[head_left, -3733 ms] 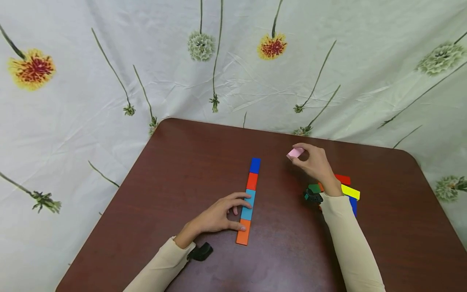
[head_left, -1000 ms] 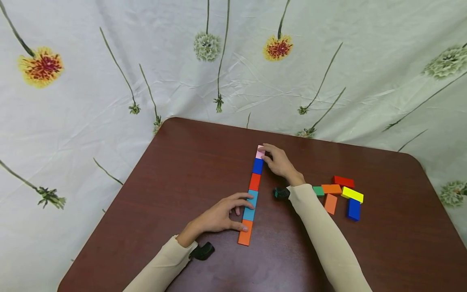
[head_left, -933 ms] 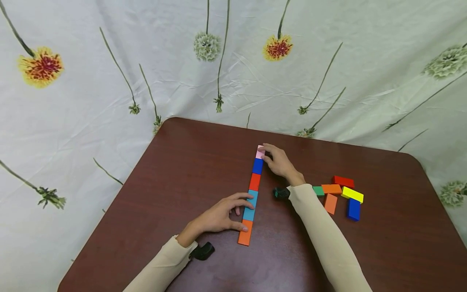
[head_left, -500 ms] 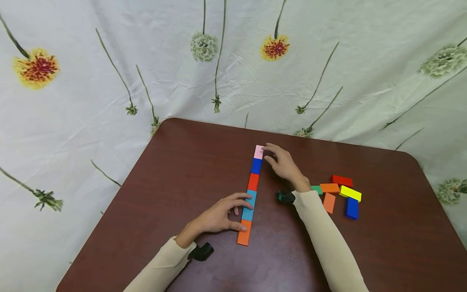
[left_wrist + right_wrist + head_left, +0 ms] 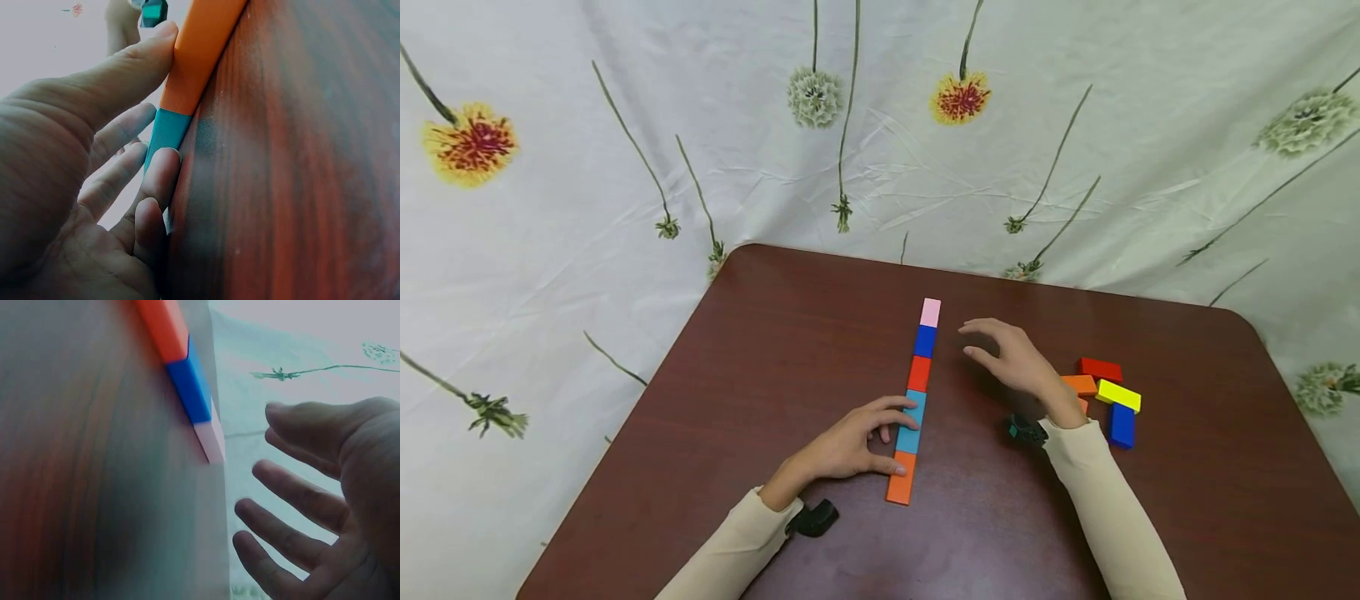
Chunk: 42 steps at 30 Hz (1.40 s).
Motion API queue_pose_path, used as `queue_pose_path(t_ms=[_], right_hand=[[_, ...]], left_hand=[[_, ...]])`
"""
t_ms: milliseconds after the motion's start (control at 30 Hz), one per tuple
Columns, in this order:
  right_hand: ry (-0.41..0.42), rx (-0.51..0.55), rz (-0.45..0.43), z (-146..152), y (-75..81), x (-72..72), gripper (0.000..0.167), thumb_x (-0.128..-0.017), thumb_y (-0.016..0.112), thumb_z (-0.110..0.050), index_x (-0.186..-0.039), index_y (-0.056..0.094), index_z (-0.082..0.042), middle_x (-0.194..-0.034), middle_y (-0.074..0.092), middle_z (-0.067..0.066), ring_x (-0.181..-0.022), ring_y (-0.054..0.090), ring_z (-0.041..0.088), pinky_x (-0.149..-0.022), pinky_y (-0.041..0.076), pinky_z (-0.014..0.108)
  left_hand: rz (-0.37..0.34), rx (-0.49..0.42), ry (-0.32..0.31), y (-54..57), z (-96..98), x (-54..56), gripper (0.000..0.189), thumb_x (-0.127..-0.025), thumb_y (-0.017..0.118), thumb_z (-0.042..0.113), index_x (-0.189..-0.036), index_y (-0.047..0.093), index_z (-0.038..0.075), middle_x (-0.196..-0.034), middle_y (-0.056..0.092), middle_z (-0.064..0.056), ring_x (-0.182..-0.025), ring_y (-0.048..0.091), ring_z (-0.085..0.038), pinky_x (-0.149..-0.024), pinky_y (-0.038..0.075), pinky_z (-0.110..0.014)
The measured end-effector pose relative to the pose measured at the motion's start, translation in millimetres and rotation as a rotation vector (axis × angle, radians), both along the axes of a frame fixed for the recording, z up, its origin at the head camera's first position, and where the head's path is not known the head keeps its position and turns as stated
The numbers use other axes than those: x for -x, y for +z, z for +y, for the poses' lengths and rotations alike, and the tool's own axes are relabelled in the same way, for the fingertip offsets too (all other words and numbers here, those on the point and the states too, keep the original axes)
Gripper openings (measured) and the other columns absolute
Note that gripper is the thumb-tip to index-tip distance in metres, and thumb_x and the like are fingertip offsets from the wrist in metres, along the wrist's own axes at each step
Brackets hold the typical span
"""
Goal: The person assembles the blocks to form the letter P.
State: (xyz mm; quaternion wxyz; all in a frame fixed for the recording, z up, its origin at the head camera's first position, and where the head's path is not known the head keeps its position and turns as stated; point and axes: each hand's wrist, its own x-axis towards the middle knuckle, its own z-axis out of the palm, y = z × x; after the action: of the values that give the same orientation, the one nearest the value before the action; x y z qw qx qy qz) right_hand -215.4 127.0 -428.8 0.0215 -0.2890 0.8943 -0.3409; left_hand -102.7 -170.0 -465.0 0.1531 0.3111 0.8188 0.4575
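A straight row of flat blocks runs away from me on the table: an orange block [image 5: 901,482] nearest, then a light blue stretch [image 5: 908,440], a red block [image 5: 919,373], a blue block [image 5: 925,341] and a pink block [image 5: 930,312] at the far end. My left hand [image 5: 846,442] rests against the row from its left side, thumb on the orange block and fingers over the light blue part. To the right of the pink and blue blocks, my right hand [image 5: 1015,360] hovers apart from the row, fingers relaxed and holding nothing.
Right of my right wrist lies a loose group: a red block [image 5: 1101,369], a yellow block [image 5: 1118,396], a blue block [image 5: 1122,426] and orange blocks [image 5: 1079,384] partly hidden by the arm. A flowered cloth [image 5: 880,125] hangs behind the brown table [image 5: 805,333].
My right hand carried the pink block to the far end of the row, let go of it, then drew back right and toward me. My left hand stayed in place.
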Motion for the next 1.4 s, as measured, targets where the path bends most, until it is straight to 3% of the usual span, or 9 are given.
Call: queue_pose_path(t_ms=[267, 533, 667, 833, 967, 1200, 1400], right_hand=[[0.036, 0.022, -0.003, 43, 2.3, -14.2, 0.035, -0.092, 0.073, -0.016, -0.125, 0.068, -0.006, -0.125, 0.067, 0.009, -0.118, 0.061, 0.031, -0.1, 0.048, 0.055], [0.032, 0.008, -0.03, 90, 7.9, -26.1, 0.029, -0.092, 0.073, -0.012, -0.121, 0.07, -0.007, -0.13, 0.064, 0.014, -0.123, 0.056, 0.033, -0.097, 0.046, 0.058], [0.013, -0.007, -0.01, 112, 11.0, -31.0, 0.027, -0.091, 0.073, -0.008, -0.118, 0.071, -0.01, -0.13, 0.065, 0.013, -0.122, 0.057, 0.028, -0.097, 0.047, 0.043], [-0.019, -0.026, -0.016, 135, 9.5, -37.5, 0.025, -0.091, 0.073, -0.009, -0.116, 0.073, -0.009, -0.127, 0.066, 0.013, -0.118, 0.055, 0.008, -0.097, 0.041, 0.019], [-0.034, -0.024, -0.01, 145, 9.0, -39.9, 0.024, -0.09, 0.074, -0.007, -0.115, 0.073, -0.009, -0.125, 0.066, 0.015, -0.115, 0.052, -0.004, -0.095, 0.037, 0.01], [-0.009, 0.015, -0.06, 156, 0.0, -38.0, 0.029, -0.089, 0.073, -0.001, -0.117, 0.073, -0.008, -0.125, 0.065, 0.015, -0.112, 0.049, -0.012, -0.09, 0.045, 0.013], [-0.002, 0.027, -0.105, 157, -4.9, -36.0, 0.031, -0.09, 0.071, 0.0, -0.12, 0.07, -0.004, -0.122, 0.067, 0.017, -0.104, 0.057, 0.002, -0.084, 0.051, 0.02]], left_hand=[[-0.013, -0.006, 0.013, 1.9, -0.8, -2.1, 0.048, -0.083, 0.083, 0.025, -0.127, 0.066, 0.014, -0.152, 0.045, -0.003, -0.089, 0.052, -0.016, -0.08, 0.044, -0.024], [-0.017, -0.01, 0.007, 1.2, 0.5, -1.8, 0.048, -0.085, 0.082, 0.028, -0.128, 0.065, 0.016, -0.153, 0.044, -0.002, -0.09, 0.051, -0.016, -0.081, 0.045, -0.025], [-0.022, -0.015, 0.008, 1.5, 0.6, -1.5, 0.048, -0.084, 0.082, 0.028, -0.128, 0.065, 0.016, -0.152, 0.044, -0.002, -0.09, 0.051, -0.016, -0.08, 0.044, -0.025], [-0.018, -0.016, 0.004, 0.5, 0.6, -1.4, 0.048, -0.085, 0.082, 0.028, -0.128, 0.065, 0.015, -0.153, 0.044, -0.003, -0.09, 0.051, -0.017, -0.08, 0.044, -0.025], [-0.014, -0.013, 0.005, -0.2, 0.4, -1.3, 0.048, -0.085, 0.082, 0.027, -0.128, 0.065, 0.015, -0.153, 0.044, -0.003, -0.09, 0.052, -0.016, -0.08, 0.044, -0.025], [-0.015, -0.012, 0.003, -0.9, 0.8, -1.3, 0.049, -0.085, 0.082, 0.03, -0.128, 0.065, 0.016, -0.153, 0.043, -0.002, -0.091, 0.051, -0.015, -0.081, 0.045, -0.025], [-0.016, -0.016, 0.005, -1.5, 0.4, -1.1, 0.049, -0.085, 0.082, 0.03, -0.129, 0.065, 0.016, -0.153, 0.044, -0.002, -0.091, 0.051, -0.015, -0.08, 0.044, -0.025]])
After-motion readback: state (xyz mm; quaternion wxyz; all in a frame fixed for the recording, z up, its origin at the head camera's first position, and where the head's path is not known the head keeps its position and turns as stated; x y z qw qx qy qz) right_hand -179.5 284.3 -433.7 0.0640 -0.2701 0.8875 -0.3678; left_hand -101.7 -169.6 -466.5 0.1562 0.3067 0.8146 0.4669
